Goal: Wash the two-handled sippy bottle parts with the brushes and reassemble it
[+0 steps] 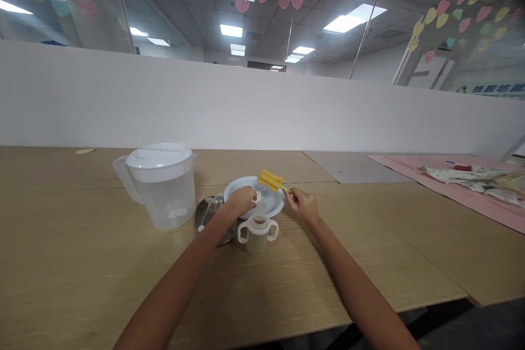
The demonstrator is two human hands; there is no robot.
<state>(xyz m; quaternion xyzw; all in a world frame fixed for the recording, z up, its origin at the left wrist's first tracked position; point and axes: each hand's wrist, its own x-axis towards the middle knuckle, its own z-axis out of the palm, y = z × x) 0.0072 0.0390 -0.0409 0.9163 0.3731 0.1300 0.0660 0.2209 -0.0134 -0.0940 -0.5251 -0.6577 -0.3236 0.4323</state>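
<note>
My right hand (304, 206) is closed on the thin green handle of a yellow sponge brush (270, 180), whose head is over a pale bowl (275, 202). My left hand (243, 200) is closed over the bowl's left part, holding a small white piece (257, 197) at its fingertips. Just in front of the bowl stands an upright, open bottle (257, 238) with two side handles. A metal dish (225, 237) to its left, partly hidden by my left forearm, holds clear and white parts with a thin tube.
A large clear pitcher (170, 202) with a white lid stands at the left. On the right, a pink cloth (443, 197) bears patterned fabric (463, 180). A grey mat (356, 168) lies along the white partition (246, 115) behind the table.
</note>
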